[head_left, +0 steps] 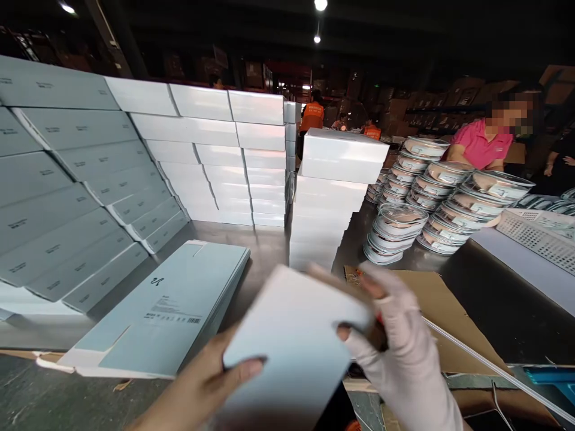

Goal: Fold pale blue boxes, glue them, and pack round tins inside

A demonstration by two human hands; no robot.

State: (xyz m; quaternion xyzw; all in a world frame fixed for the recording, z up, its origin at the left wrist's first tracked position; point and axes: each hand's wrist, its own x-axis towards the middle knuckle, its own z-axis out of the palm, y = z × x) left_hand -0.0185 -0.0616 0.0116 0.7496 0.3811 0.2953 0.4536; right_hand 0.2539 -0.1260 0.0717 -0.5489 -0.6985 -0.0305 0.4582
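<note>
A pale blue-white box (294,341) is tilted in front of me, blurred by motion. My left hand (224,371) grips its lower left edge, thumb on the broad face and fingers behind. My right hand (389,329), in a white glove with bare fingertips, clasps the box's right end. Its thumb presses the near face, and the other fingers bend over the far side. To the left lies a stack of flat pale blue cartons (166,305) with black print and a barcode. Brown cardboard (453,323) lies under and beyond my right hand.
Stacked pale boxes wall the left (85,179) and the back (215,155); another box stack (336,185) stands ahead. Several piles of clear-lidded round containers (458,209) are to the right. Beyond them, a person in a pink shirt (480,143) stands near a white basket (539,230).
</note>
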